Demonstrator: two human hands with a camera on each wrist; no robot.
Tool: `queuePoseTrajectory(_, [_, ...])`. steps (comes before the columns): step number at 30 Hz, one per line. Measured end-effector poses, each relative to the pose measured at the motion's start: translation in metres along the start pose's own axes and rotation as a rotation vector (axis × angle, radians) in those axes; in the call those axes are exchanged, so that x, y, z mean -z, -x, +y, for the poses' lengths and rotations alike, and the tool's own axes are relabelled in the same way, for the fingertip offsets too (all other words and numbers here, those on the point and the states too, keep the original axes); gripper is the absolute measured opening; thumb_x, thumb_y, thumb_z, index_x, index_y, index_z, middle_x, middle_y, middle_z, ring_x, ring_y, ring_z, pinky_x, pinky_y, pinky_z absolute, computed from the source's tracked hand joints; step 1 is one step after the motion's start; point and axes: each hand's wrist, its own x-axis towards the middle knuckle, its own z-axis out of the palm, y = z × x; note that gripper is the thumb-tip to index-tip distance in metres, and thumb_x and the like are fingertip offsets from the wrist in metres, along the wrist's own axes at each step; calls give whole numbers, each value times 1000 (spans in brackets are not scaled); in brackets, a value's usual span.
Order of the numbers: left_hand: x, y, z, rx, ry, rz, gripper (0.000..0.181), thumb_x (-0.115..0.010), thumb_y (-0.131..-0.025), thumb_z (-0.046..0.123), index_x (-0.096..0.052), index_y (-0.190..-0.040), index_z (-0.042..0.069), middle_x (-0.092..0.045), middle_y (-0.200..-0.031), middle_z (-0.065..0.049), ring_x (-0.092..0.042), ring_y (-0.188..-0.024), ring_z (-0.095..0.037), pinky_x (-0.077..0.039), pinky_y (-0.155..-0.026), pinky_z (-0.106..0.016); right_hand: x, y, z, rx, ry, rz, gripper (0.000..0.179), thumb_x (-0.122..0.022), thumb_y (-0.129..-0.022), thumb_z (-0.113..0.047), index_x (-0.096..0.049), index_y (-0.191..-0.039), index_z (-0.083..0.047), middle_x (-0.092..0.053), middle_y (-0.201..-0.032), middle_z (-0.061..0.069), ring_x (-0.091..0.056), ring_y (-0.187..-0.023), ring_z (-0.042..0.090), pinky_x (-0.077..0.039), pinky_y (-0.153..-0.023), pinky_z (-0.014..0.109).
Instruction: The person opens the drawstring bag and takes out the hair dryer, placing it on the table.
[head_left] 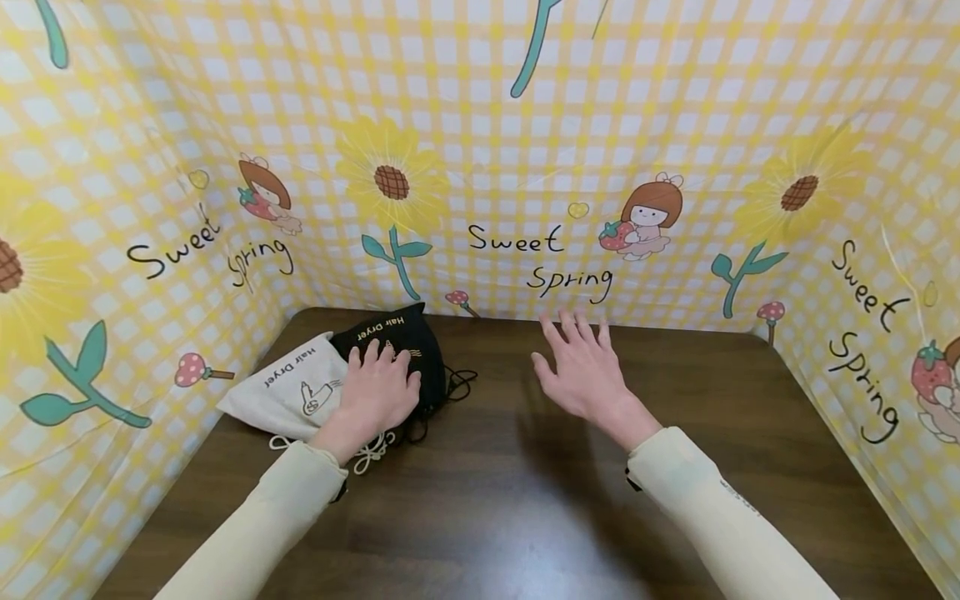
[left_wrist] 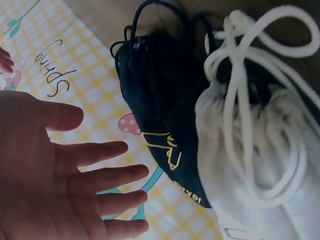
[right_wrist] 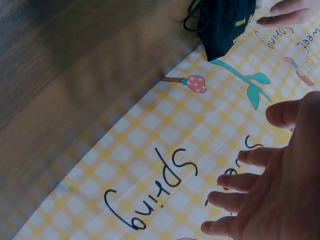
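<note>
Two drawstring bags printed "Hair Dryer" lie at the back left of the table: a white bag (head_left: 288, 387) and, partly beneath it, a black bag (head_left: 423, 354). My left hand (head_left: 375, 392) is over them in the head view, fingers spread; the left wrist view shows a gap between this hand (left_wrist: 65, 175) and both bags. White cord (left_wrist: 240, 100) hangs in loops at the white bag's gathered mouth. Toward the back middle, my right hand (head_left: 585, 371) hovers above the table with straight, spread fingers, holding nothing.
The dark wooden table (head_left: 480, 500) is enclosed at the back and sides by yellow checked cloth (head_left: 480, 150) printed with sunflowers and "Sweet Spring". Black cord (head_left: 459, 383) trails from the black bag onto the tabletop.
</note>
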Motion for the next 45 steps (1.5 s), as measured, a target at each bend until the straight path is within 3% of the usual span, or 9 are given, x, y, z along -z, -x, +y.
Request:
queuePoseTrajectory(9, [-13,5,4,-3,20,-53,55,-48,-110,35,-51,-153,3,-55,-148,-27,-39,-144,-51,-22,-116,-70,-10,13,-9,22,-34,-1,65,-46,-110,-46,-37,-164,-13,-29,-169,21,-22,-157,40,-9,-122,67])
queuePoseTrajectory(21, [-19,7,9,9,29,-136,58,-48,-110,37,-43,-160,8,-54,-147,-29,-41,-142,-53,-23,-116,-70,-12,15,-18,33,-24,3,65,-46,-109,-46,-38,-164,-13,-30,-168,19,-23,-156,41,-10,-122,65])
queuePoseTrajectory(45, [-29,-3,12,0,81,-160,59,-52,-108,37,-43,-161,12,-53,-147,-27,-47,-137,-50,-29,-113,-69,-20,25,-27,65,-31,-3,63,-51,-108,-44,-43,-161,-12,-38,-165,19,-30,-154,40,-20,-120,66])
